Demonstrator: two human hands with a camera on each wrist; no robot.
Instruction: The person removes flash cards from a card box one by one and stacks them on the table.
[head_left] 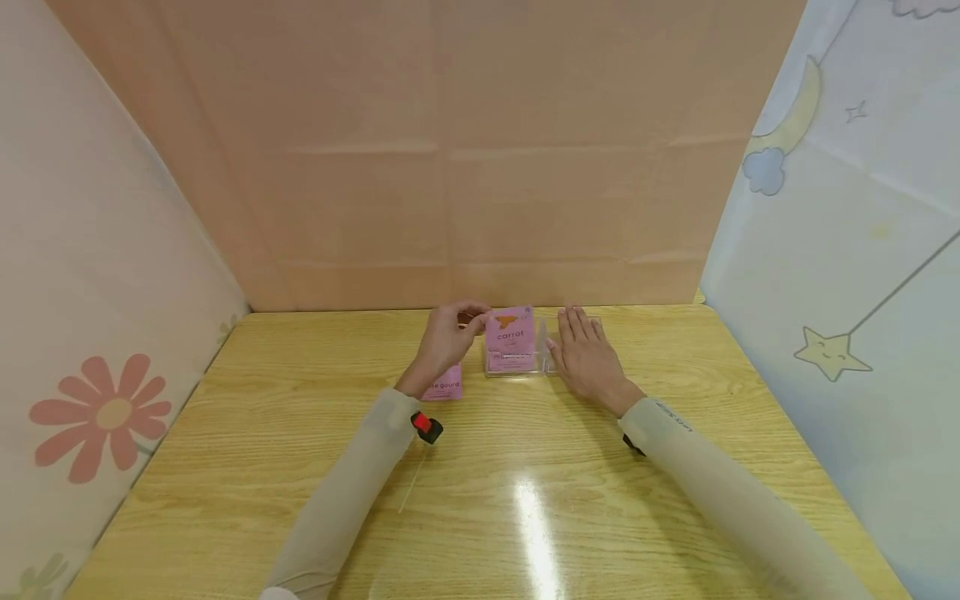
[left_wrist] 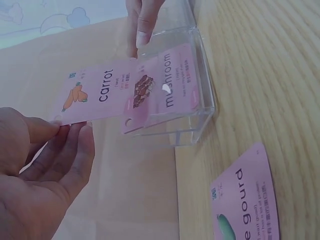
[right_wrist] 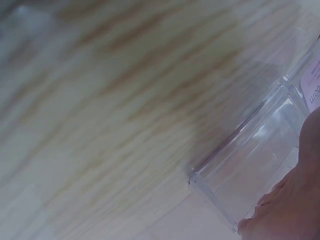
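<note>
A pink carrot card point(head_left: 512, 337) stands upright at a clear plastic box point(left_wrist: 192, 134), its lower part behind a pink mushroom card point(left_wrist: 176, 82) in the left compartment. My left hand point(head_left: 444, 340) pinches the carrot card's upper left corner between thumb and fingers. Fingers extended, my right hand point(head_left: 590, 360) rests over the box's right compartment point(right_wrist: 250, 160). In the left wrist view, the right thumb points down close to the box's divider. A pink gourd card point(left_wrist: 252, 197) lies on the table left of the box, partly covered by my left wrist in the head view.
The wooden table point(head_left: 480, 483) ends at a peach backdrop point(head_left: 480, 167) just behind the box. Patterned panels stand at the left point(head_left: 105, 250) and right point(head_left: 847, 250). A thin strap end point(head_left: 411, 483) hangs from the left wrist band point(head_left: 427, 427).
</note>
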